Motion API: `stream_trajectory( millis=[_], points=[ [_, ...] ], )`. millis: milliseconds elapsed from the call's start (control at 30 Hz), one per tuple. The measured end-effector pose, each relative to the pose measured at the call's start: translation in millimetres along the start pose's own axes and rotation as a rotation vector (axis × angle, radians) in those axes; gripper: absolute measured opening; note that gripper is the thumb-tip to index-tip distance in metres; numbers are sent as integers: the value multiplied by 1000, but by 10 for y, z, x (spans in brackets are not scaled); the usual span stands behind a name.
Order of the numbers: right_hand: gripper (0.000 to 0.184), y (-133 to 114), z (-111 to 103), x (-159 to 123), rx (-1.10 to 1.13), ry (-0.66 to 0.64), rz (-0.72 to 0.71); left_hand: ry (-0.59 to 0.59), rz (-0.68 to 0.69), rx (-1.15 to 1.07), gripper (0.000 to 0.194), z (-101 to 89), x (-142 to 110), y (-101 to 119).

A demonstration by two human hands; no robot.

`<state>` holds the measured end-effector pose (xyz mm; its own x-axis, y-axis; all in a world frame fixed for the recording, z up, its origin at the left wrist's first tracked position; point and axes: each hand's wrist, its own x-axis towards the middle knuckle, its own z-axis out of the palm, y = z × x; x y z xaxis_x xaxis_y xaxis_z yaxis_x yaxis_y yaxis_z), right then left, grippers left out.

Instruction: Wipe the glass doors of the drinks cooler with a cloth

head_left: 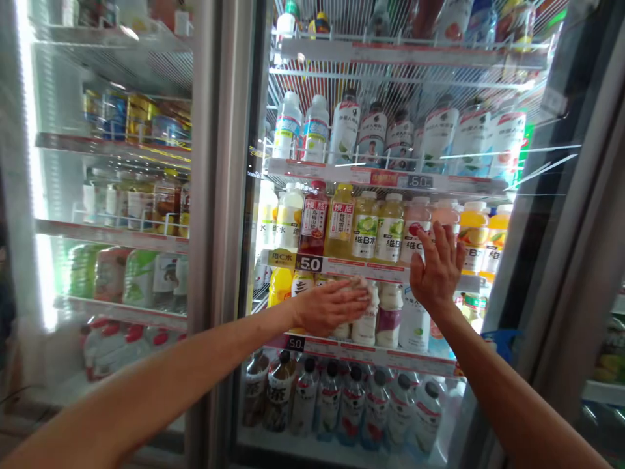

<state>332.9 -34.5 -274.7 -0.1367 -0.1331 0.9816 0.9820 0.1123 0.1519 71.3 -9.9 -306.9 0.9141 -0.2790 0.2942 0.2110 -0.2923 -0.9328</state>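
Note:
My left hand (328, 306) reaches into the open fridge at the third shelf. Its fingers are stretched forward and lie flat, and the tips touch a whitish lump (362, 284) at the top of a white bottle (365, 319). Whether that lump is a cap or a cloth I cannot tell. My right hand (436, 268) is open, fingers up and slightly apart. Its palm presses against the pale pink bottles (416, 218) on the shelf above, over the price rail (351, 266). Neither hand grips a bottle.
The fridge holds several wire shelves of drinks: white bottles (343, 130) high up, yellow-green bottles (365, 228) in the middle, dark-capped bottles (327, 391) at the bottom. A shut glass door (112, 195) on the left covers more drinks. The open door's frame (561, 260) stands on the right.

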Motion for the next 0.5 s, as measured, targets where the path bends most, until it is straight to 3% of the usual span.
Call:
stream_trajectory(
  millis=[67,167,233,300,433,500],
  points=[
    [48,3,3,-1,0,0,1,31,-222,21,42,-66,-55,-257],
    [49,5,12,-4,8,2,2,151,-737,99,46,-164,-116,-701],
    [50,6,19,-7,15,2,0,196,-889,127,46,-171,-110,-742],
    [50,7,23,-9,17,1,0,164,-741,93,44,-125,-77,-518],
    [48,7,20,-9,6,11,-3,27,-63,-52,39,-1,-34,49],
    [48,6,13,-8,4,10,-4,4,-1,-72,39,-5,-51,9]
  ],
)
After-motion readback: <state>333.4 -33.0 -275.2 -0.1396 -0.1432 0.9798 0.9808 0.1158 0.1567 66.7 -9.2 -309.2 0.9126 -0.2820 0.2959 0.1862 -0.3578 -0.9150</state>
